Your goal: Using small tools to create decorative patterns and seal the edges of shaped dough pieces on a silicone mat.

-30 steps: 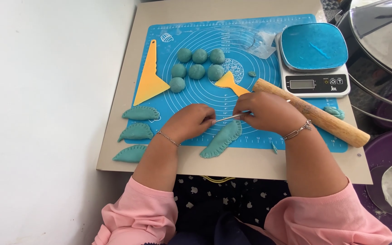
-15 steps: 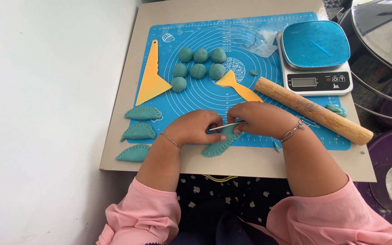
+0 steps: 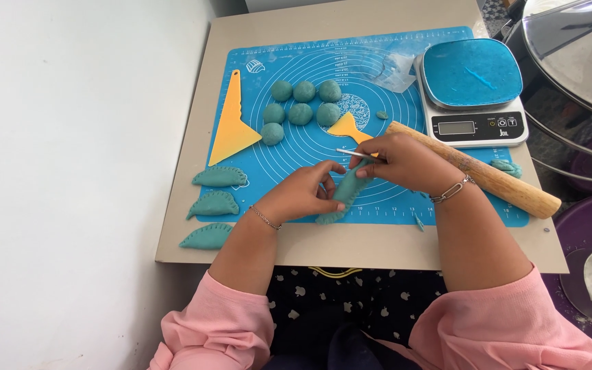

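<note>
L hand [image 3: 303, 195] pinches dumpling [image 3: 344, 195] steady on mat [image 3: 296, 147], R hand [image 3: 405, 161] clamped on thin tool [image 3: 352, 153]; crimp edge w/ even, light presses

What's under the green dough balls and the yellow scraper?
A blue baking mat lies under the seven dough balls and the yellow scraper, on the beige table. Both hands and the folded dough piece cover part of it.

A small grey rectangular screen [image 3: 452, 127] sits on the kitchen scale's [image 3: 508, 127] white front.
</note>
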